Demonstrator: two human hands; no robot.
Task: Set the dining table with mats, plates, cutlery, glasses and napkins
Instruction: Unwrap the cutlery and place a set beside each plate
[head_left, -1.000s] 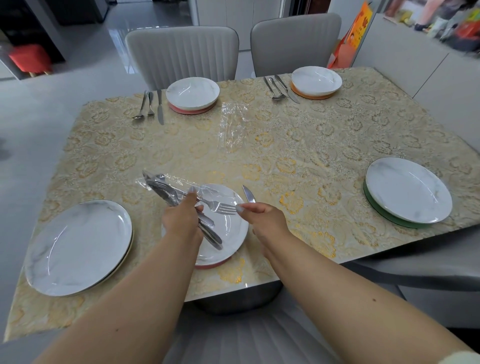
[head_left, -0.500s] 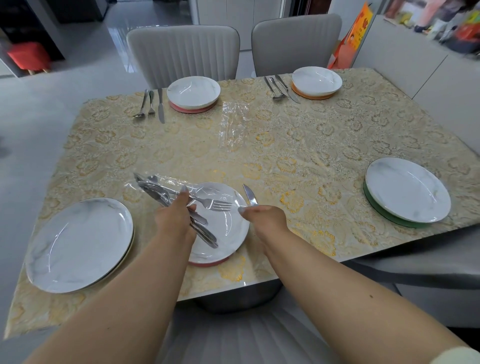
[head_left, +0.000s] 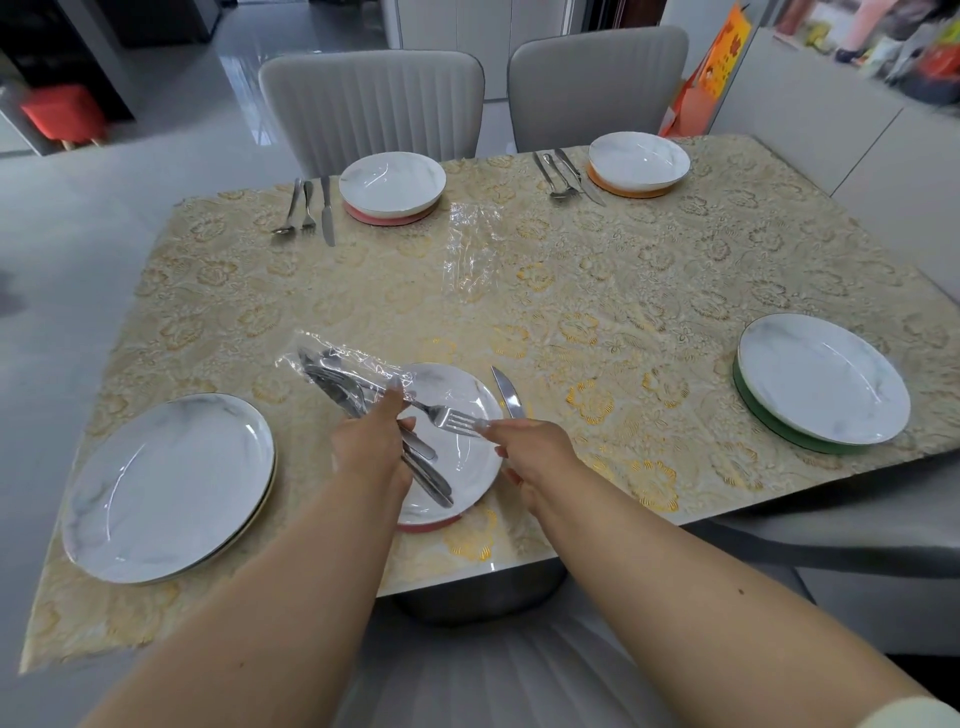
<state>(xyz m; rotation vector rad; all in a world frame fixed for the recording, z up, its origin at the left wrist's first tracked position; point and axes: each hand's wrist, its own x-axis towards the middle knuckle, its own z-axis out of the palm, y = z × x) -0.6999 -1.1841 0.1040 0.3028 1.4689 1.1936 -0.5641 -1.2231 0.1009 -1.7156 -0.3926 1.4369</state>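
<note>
Lower centre: left hand (head_left: 371, 447) grips a crinkly clear plastic sleeve of steel cutlery (head_left: 353, 382); right hand (head_left: 530, 447) pinches a shiny steel fork (head_left: 449, 418) by its tines over the round marbled white plate (head_left: 462, 457).

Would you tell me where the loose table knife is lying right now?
In the head view, the table knife lies on the tablecloth just right of the near plate, beyond the right hand.
</note>
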